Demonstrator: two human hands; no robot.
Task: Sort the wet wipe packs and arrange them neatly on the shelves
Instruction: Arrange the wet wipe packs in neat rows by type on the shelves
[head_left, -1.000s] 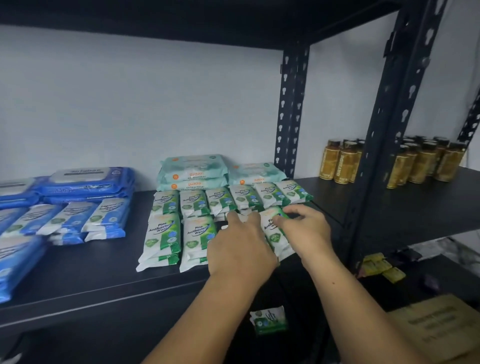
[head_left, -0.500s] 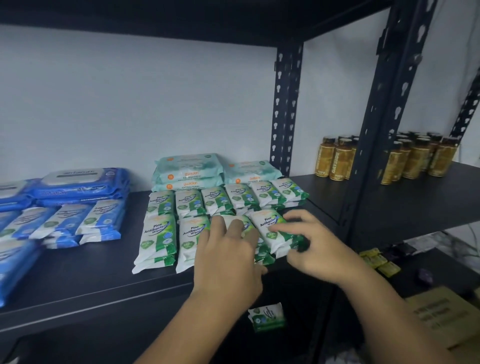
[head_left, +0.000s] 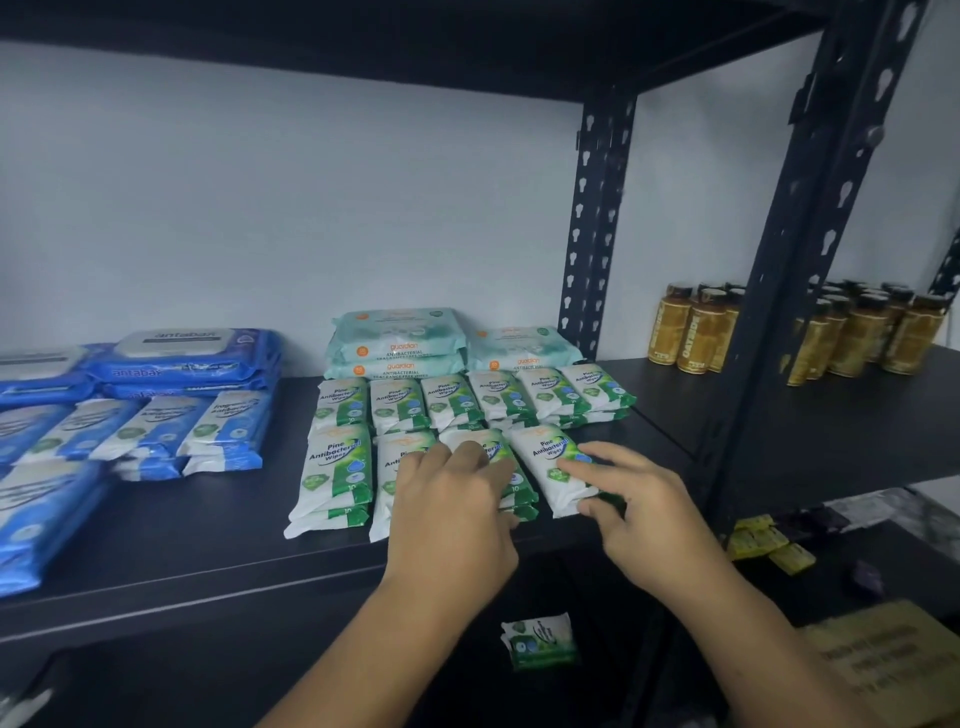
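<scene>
Dark shelf, from the near lip inward: stray green pack lying on the level below. Left hand flat, grip open, pressing the middle front packs; right hand with grip pinching the end pack. Likely slips: slick packs tugged off the lip, or shoved back, skewing the rear row.

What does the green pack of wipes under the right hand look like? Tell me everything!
The green pack is a soft, shiny plastic wrapper, white with green swirls and a little blue, printed "Pine Antibacterial Wipes". It lies flat, label up, on the dark shelf. It is the last pack on the right of the front row and sits slightly slanted. The right hand holds its near right end, with fingers on top and the thumb at the near edge.
</scene>
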